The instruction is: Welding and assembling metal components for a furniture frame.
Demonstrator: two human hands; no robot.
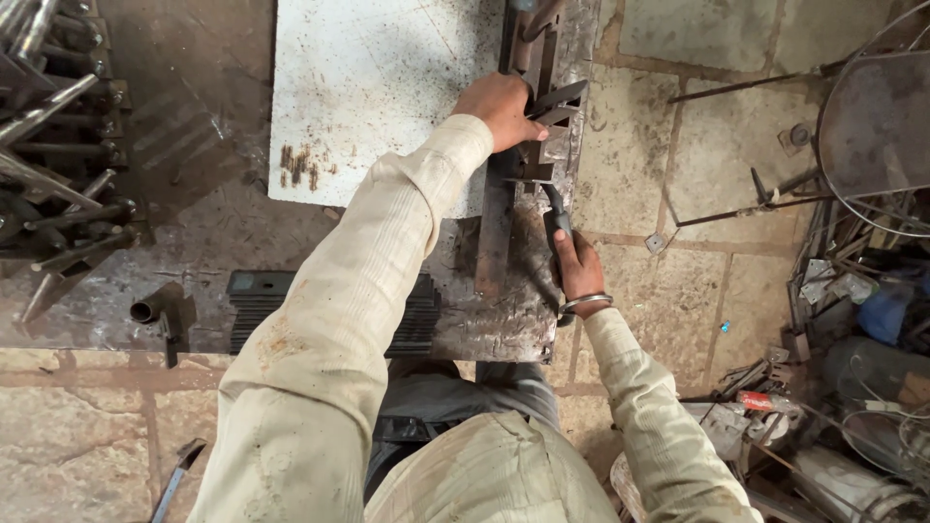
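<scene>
1. Beneath your left hand (499, 107), fingers pressed closed on it, a dark metal bracket (554, 102) lies on the table (484, 320).
2. Your right hand (578, 266) fingers grip a black tool handle (555, 221), just below the bracket.

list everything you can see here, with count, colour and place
metal workbench: one, dark grey, centre left
white sheet: one, speckled white, on the bench top
flat steel bar: one, rusty grey, bench right edge
bracket pieces: a few, dark, on the bar
stacked plates: one pile, black, bench front
rod rack: one, grey, far left
round metal frame: one, grey, top right
scrap pile: mixed, lower right floor
left hand: on the brackets
right hand: grip on a dark tool handle
</scene>
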